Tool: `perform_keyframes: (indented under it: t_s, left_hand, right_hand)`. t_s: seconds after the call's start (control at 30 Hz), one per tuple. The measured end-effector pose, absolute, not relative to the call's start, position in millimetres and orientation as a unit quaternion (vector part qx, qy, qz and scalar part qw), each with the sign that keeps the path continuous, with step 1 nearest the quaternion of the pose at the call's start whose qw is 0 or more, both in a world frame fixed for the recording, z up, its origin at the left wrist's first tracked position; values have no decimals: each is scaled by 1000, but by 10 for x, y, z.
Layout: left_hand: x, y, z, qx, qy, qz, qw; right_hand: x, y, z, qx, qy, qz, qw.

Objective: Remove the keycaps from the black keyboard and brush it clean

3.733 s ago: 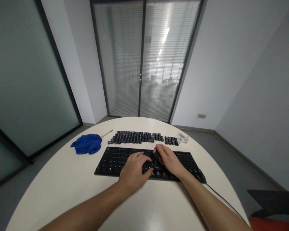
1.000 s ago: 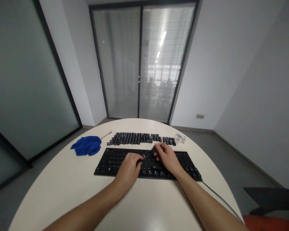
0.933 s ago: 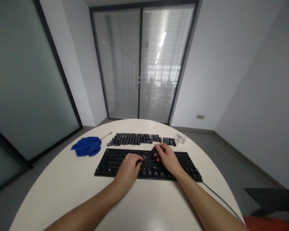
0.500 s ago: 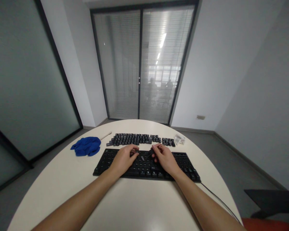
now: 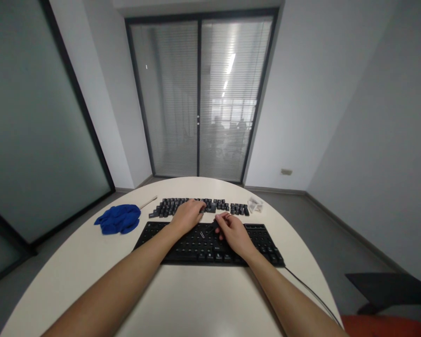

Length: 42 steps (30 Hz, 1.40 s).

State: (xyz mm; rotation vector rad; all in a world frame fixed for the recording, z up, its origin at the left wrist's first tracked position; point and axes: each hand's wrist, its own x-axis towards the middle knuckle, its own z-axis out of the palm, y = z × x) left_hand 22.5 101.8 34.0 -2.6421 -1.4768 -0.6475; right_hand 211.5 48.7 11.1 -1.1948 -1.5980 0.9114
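Note:
My left hand (image 5: pixel 187 216) reaches over the black keyboard (image 5: pixel 187 255) to the loose black keycaps (image 5: pixel 170 206) laid out in rows behind it. Its fingers are curled together round a keycap (image 5: pixel 202 208) in those rows. Above the middle of the keyboard, my right hand (image 5: pixel 231 229) is closed, thumb against forefinger, on a small dark object (image 5: pixel 215 224) whose kind I cannot make out. Two thin, bright metal bars (image 5: pixel 202 235) lie on the keyboard just left of it. Many key positions there have no caps.
A crumpled blue cloth (image 5: pixel 119 218) lies at the left, with a thin pale stick (image 5: pixel 149 202) beside it. Small clear plastic pieces (image 5: pixel 255 204) sit right of the keycaps. The keyboard's cable (image 5: pixel 312 288) runs off the right side of the round white table (image 5: pixel 196 299).
My left hand has moved from above the keyboard forward to the rows of keycaps. My right hand stays over the keyboard, still pinching. The view has shifted slightly.

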Motion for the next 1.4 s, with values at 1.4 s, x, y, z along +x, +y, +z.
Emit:
perform_keyframes:
  t_s: [1.4]
  left_hand:
    - [267,-23,127,-860,-430,-270,-54]
  right_hand:
    - [2401,396,398,-519,-683,242,453]
